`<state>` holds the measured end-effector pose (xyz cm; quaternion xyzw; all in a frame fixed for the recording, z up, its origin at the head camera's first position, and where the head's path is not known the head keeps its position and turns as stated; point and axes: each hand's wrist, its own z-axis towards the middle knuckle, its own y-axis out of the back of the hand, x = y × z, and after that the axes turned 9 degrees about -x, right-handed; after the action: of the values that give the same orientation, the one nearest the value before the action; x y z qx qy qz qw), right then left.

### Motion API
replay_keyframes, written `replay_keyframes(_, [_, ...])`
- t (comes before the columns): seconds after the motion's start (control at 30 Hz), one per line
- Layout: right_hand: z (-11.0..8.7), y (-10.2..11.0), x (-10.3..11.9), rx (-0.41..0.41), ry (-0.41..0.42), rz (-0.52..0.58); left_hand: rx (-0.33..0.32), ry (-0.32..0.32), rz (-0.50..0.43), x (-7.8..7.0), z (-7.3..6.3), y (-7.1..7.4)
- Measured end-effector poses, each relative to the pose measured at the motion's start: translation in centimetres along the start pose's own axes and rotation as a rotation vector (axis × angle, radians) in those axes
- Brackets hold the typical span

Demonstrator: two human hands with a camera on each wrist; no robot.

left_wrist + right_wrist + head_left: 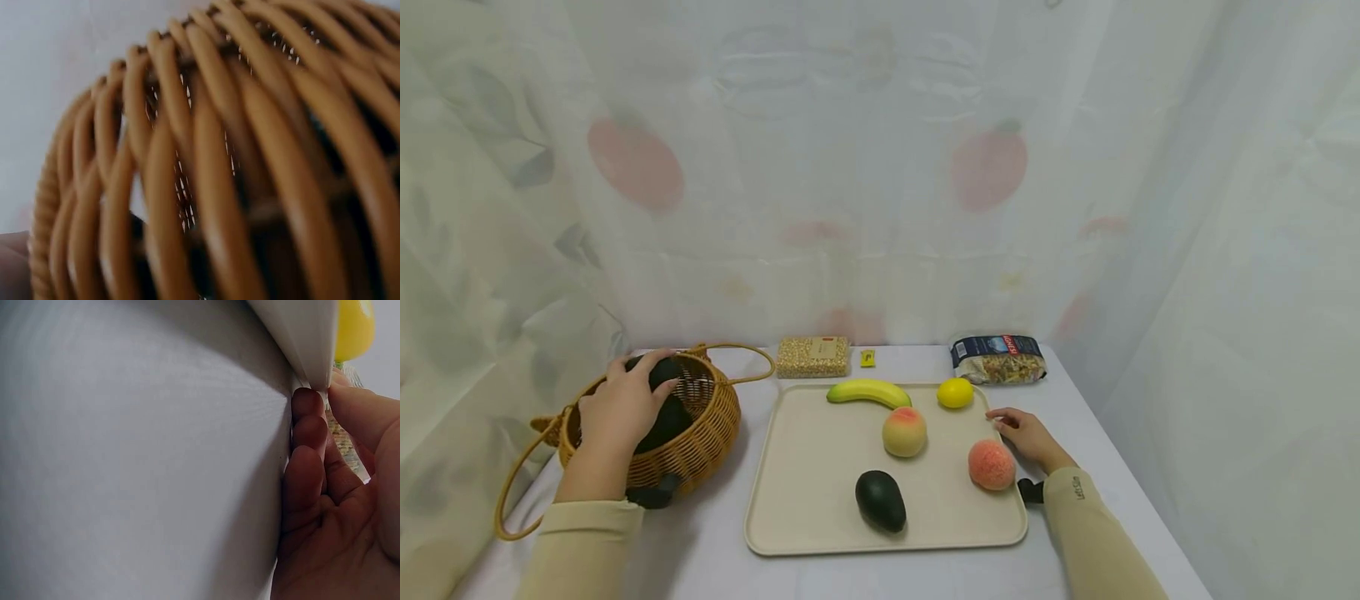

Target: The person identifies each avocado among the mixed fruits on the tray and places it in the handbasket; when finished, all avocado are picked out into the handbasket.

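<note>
At the left, my left hand reaches over the wicker basket and curls its fingers round a dark avocado at the basket's mouth. A second dark avocado lies inside, just below. Woven strands of the basket fill the left wrist view, which hides the fingers' grip. Over on the right, my right hand pinches the edge of the beige tray. The right wrist view shows the thumb at the tray's rim and the curled fingers low by the white tablecloth.
On the tray lie a banana, a lemon, a yellow-pink peach, a redder peach and an avocado. Behind it stand a pack of grains, a small yellow packet and a bag of dry food.
</note>
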<state>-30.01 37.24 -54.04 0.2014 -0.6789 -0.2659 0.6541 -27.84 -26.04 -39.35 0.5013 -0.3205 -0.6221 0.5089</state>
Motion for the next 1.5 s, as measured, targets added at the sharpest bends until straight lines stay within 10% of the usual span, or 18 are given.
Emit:
replay_keyframes(0.9, [-0.4,0.0,0.3,0.004,-0.009,-0.004,0.343,0.079,0.043,1.8,0.1,-0.9])
replay_keyframes(1.17, [-0.2,0.0,0.1,0.005,0.002,-0.009,0.261,0.076,0.028,0.9,-0.2,-0.8])
replay_keyframes(1.5, [-0.3,0.0,0.1,0.003,-0.002,-0.008,-0.04,-0.094,-0.038,-3.4,-1.3,-0.6])
